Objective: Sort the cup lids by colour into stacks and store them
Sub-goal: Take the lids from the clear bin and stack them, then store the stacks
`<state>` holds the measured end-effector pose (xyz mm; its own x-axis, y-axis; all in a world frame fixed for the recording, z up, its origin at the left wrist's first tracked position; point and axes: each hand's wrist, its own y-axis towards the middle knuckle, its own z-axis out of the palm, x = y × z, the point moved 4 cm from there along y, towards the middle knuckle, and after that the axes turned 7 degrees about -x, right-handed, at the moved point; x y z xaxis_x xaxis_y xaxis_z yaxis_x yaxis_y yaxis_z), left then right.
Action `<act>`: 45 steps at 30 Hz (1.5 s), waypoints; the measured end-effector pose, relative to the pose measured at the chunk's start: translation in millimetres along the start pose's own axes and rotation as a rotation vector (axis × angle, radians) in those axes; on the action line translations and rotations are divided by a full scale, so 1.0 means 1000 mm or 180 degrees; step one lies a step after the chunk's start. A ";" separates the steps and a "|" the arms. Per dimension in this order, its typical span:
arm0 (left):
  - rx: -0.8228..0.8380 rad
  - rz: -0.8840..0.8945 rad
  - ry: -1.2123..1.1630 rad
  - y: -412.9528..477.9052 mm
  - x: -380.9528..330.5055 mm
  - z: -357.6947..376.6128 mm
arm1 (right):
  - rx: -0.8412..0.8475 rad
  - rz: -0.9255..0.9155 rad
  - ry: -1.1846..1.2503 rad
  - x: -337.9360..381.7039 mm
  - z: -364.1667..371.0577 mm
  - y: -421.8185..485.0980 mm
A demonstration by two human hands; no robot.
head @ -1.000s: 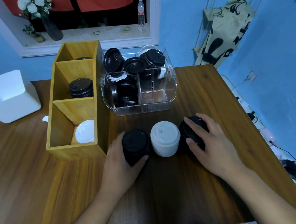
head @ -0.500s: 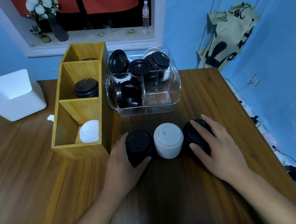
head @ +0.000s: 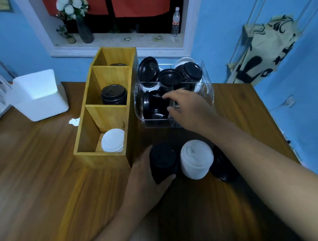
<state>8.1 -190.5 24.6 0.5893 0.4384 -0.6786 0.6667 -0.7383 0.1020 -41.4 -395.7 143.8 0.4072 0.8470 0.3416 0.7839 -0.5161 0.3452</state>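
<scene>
Cup lids sit in three places: loose in the clear plastic bin (head: 208, 97) at the back, sorted in the wooden organiser (head: 101, 159), and in three stacks on the surface (head: 47, 192) in front. The person's left grip (head: 148, 178) is wrapped round the near black stack (head: 162, 163). Just beside it stands the white stack (head: 196, 159), then a second black stack (head: 224, 170), half hidden under the forearm. The right grip (head: 187, 109) reaches into the bin, fingers loosely spread and holding nothing, close to the black lids (head: 153, 105) leaning there; I cannot tell if it touches them. This looks like fetching another lid to sort. Next, it needs to pinch one black lid free and set it squarely on a black stack.
</scene>
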 end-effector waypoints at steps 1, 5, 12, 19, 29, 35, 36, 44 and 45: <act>0.0025 -0.0025 -0.0016 0.000 0.001 0.000 | 0.0031 -0.0012 -0.0008 0.007 0.007 0.014; 0.0055 -0.0024 -0.0066 0.000 0.001 0.000 | 0.0018 0.0006 -0.0526 0.032 0.031 0.053; 0.0009 0.0119 -0.0147 -0.002 0.002 -0.001 | 0.0229 0.0736 0.0235 0.026 0.055 0.070; -0.0048 0.0170 -0.0137 0.000 0.004 0.000 | -0.0200 0.1365 0.2152 0.021 -0.017 -0.006; -0.0148 0.0360 -0.0110 0.002 0.001 -0.002 | 0.0289 0.2543 0.3442 0.021 -0.020 -0.215; -0.0179 0.0377 -0.0198 0.003 0.005 0.004 | 0.0103 0.3225 0.3306 0.001 0.003 -0.269; -0.0148 0.0377 -0.0204 0.003 0.008 0.007 | 0.0081 0.3269 0.3200 -0.001 0.003 -0.273; -0.0194 0.0423 -0.0263 0.002 0.009 0.010 | 0.0458 0.2233 0.0628 -0.010 -0.024 -0.296; -0.0214 0.0436 -0.0256 0.002 0.007 0.009 | 0.0409 0.1903 0.0323 -0.008 -0.026 -0.293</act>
<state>9.7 -193.3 13.3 0.6401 0.2915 -0.7108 0.6132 -0.7513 0.2441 -286.8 -254.6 62.0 0.7517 0.3964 0.5271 0.4866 -0.8728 -0.0375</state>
